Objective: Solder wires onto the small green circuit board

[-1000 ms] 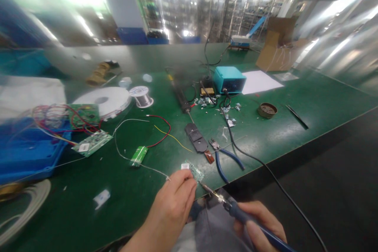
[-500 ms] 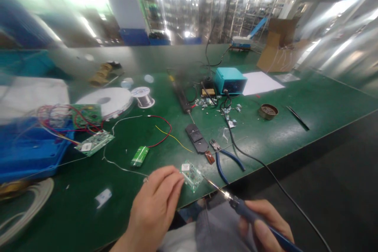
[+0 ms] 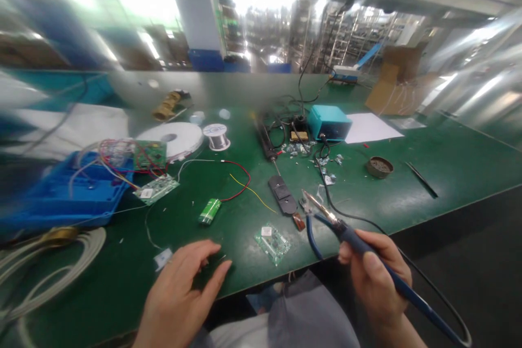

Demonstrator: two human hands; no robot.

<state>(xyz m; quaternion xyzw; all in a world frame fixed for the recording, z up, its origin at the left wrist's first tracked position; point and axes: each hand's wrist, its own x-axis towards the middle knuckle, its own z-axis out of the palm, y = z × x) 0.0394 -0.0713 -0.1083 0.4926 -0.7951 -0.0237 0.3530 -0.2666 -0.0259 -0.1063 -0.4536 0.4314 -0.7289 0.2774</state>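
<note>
My right hand (image 3: 377, 277) grips a blue-handled soldering iron (image 3: 350, 236), its metal tip raised and pointing up-left over the pliers (image 3: 312, 228). My left hand (image 3: 179, 296) hovers flat over the green mat with fingers spread, holding nothing, near a thin wire end and a small white scrap (image 3: 163, 257). A small green circuit board (image 3: 272, 242) lies on the mat between my hands, near the table's front edge. A green battery cell (image 3: 209, 211) with red and yellow wires lies further back.
A teal soldering station (image 3: 328, 121), solder spool (image 3: 217, 137), white reel (image 3: 173, 138), brown tin (image 3: 379, 166), black tool (image 3: 283, 196) and tweezers (image 3: 422, 179) lie on the mat. A blue tray (image 3: 69, 193) with boards and wires is at left, coiled cable (image 3: 49, 266) beside it.
My left hand let go of the small board, which now lies on the mat, and moved left. My right hand lifted the iron up and away from the board. The view shifted left.
</note>
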